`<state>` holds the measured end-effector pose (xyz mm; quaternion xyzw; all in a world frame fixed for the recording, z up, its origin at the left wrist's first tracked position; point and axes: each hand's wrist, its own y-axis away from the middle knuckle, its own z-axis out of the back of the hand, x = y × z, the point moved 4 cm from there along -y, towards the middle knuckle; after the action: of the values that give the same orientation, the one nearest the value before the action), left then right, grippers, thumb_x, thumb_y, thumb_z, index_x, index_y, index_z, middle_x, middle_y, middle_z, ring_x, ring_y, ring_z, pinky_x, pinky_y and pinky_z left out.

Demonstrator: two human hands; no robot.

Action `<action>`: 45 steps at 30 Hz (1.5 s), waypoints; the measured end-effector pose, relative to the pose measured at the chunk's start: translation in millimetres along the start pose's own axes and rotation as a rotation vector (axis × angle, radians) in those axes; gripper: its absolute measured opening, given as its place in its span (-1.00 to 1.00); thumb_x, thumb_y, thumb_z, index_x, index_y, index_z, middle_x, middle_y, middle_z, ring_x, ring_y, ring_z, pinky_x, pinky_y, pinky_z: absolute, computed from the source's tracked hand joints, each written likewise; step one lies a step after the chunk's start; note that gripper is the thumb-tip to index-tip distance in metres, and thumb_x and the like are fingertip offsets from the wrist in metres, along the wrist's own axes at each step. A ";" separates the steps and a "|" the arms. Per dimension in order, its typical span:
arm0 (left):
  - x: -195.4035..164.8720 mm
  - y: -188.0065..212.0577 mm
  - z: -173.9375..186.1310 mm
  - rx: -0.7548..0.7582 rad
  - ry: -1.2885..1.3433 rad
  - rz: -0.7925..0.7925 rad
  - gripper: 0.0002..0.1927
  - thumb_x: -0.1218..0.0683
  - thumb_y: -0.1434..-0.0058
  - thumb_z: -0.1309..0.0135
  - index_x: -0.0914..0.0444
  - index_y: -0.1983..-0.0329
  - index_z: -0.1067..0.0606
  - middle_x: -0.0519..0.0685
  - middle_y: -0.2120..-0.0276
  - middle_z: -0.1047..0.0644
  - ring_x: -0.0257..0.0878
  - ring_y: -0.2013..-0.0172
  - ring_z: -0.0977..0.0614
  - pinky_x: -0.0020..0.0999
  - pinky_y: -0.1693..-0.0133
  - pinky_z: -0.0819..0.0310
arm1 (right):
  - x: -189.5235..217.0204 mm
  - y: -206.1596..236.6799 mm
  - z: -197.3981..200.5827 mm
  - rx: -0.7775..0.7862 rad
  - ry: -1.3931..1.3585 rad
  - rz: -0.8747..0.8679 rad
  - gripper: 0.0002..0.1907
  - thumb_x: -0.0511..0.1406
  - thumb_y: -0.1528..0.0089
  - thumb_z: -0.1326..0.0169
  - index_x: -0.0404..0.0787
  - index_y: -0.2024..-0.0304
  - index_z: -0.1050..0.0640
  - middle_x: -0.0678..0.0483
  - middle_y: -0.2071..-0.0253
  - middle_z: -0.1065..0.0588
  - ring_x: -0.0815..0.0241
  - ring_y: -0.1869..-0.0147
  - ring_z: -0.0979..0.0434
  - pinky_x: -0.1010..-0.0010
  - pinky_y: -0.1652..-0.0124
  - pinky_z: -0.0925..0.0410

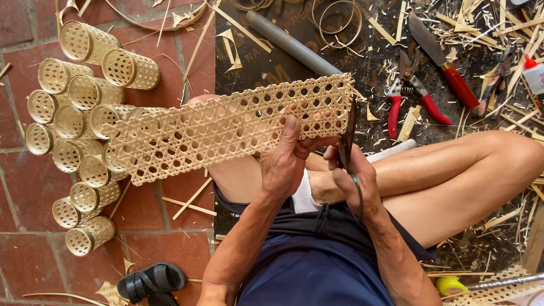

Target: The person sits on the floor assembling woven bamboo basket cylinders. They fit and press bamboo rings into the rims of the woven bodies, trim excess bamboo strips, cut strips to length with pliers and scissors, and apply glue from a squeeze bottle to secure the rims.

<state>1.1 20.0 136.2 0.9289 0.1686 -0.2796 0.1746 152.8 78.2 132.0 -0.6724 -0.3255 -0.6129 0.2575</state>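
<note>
I saw a long woven cane strip point(226, 127) with open hexagonal holes. It lay tilted across the lap, its right end beside dark scissors point(347, 136).

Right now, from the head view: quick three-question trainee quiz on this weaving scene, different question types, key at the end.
1. True or false: the left hand grips the woven cane strip along its lower edge.
2. Multiple choice: the right hand holds which thing against the strip's end? A) a dark blade B) the red-handled pruning shears C) the grey tube
3. Fill in: the finished woven cylinders lie stacked on the red ______ floor, on the person's left.

Key: 1 true; 2 A; 3 brick.
</note>
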 end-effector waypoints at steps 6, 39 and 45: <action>8.9 6.3 -5.7 0.001 0.024 0.049 -0.48 -0.12 -0.57 0.22 0.29 -0.43 -0.27 0.15 -0.18 -0.54 0.05 -0.08 -0.64 -0.04 -0.22 -0.51 | -9.8 6.4 5.1 -0.135 0.250 -0.111 -0.71 -0.42 -0.23 -0.07 -0.29 -0.02 -0.47 0.26 0.40 -0.37 0.48 0.43 -0.28 0.59 0.41 -0.22; 44.2 36.7 4.5 -0.140 -0.012 0.127 -0.59 -0.01 -0.49 0.08 0.31 -0.28 -0.36 0.11 0.02 -0.56 0.02 0.10 -0.68 -0.06 0.09 -0.67 | -30.0 13.1 9.7 -0.187 -0.105 -0.059 -0.64 -0.48 -0.32 0.08 -0.39 -0.18 -0.41 -0.05 -0.07 -0.55 0.21 -0.11 -0.57 0.41 -0.09 -0.47; 53.2 41.4 7.7 -0.137 -0.041 0.165 -0.56 -0.04 -0.60 0.08 0.47 -0.20 -0.38 0.12 0.04 -0.54 0.02 0.06 -0.69 -0.05 0.01 -0.67 | -39.8 12.7 21.4 -0.206 0.037 -0.037 -0.61 -0.51 -0.22 0.03 -0.37 -0.12 -0.46 0.01 0.04 -0.58 0.28 -0.03 -0.57 0.49 -0.06 -0.44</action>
<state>56.4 -8.3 108.9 0.9197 0.1065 -0.2711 0.2633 174.9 80.9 90.8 -0.6777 -0.2685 -0.6600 0.1817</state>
